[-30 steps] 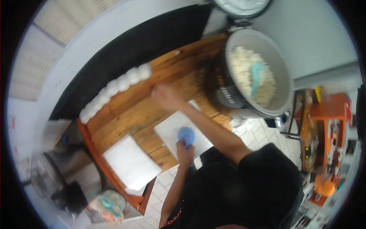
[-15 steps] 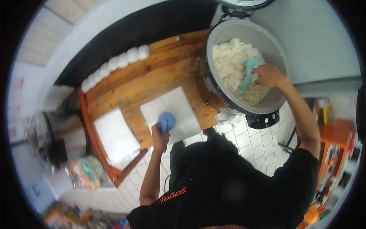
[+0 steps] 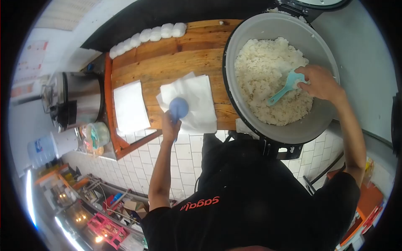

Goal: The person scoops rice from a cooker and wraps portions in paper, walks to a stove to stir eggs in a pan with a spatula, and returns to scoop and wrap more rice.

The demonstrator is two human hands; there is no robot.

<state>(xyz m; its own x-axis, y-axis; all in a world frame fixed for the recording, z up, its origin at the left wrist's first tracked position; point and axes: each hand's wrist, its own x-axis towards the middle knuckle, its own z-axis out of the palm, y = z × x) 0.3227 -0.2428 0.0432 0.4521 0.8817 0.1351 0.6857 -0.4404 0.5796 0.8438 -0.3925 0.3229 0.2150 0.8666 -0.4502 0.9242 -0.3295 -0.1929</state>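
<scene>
My left hand [image 3: 171, 125] is closed around the handle of a blue round-headed scoop [image 3: 179, 108], slightly blurred, held over a stack of white paper sheets [image 3: 200, 94]. Inside the large grey pot of a rice cooker [image 3: 324, 54] lies a heap of cooked white rice [image 3: 261, 62]. My right hand [image 3: 320, 82] reaches into this pot, its fingers closed at the broad end of a turquoise rice paddle [image 3: 284, 88]. The paddle's narrow end points down and left across the rice, and some rice clings near my fingers.
White rounded pieces [image 3: 155, 33] stand in a row along the back of the wooden table [image 3: 201, 50]. Another white paper stack [image 3: 130, 104] lies at left. Beyond the table's left edge are a metal cooker [image 3: 83, 94] and a plastic tub [image 3: 98, 136].
My view has shifted, bringing the pot closer. The paddle has turned, its broad end now lying to the upper right at my right hand. My left hand still holds the blue scoop above the paper.
</scene>
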